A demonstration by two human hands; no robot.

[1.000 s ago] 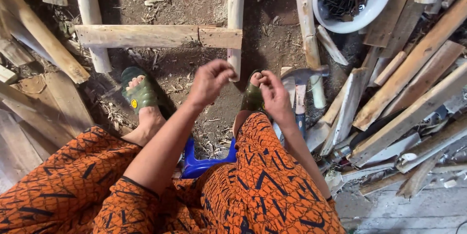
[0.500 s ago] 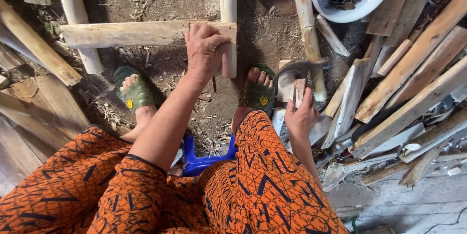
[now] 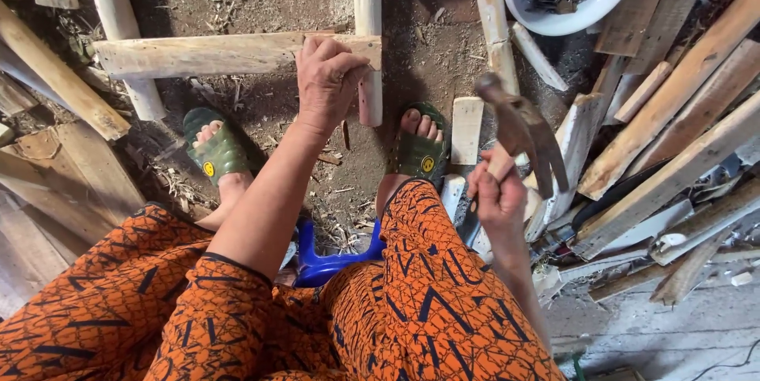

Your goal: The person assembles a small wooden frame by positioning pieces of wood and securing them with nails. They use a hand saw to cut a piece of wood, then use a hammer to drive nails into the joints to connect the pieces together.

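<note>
My left hand [image 3: 328, 80] rests on the right end of a flat wooden crosspiece [image 3: 206, 53], pinching something small where it crosses an upright round pole [image 3: 367, 33]. What the fingers pinch is too small to tell. My right hand [image 3: 497, 191] grips the wooden handle of a rusty claw hammer [image 3: 522, 129], raised to the right of my right foot. A second round pole [image 3: 119, 25] runs under the crosspiece's left end.
A white bowl [image 3: 602, 3] of dark nails sits at top right. A heap of wooden offcuts [image 3: 673, 136] fills the right side. More planks [image 3: 47, 88] lie at left. My feet wear green sandals [image 3: 215, 150], and a blue plastic stool [image 3: 336, 261] shows beneath me.
My left hand moved up onto the crosspiece and stayed there. My right hand dropped to the right, took hold of the hammer and lifted it.
</note>
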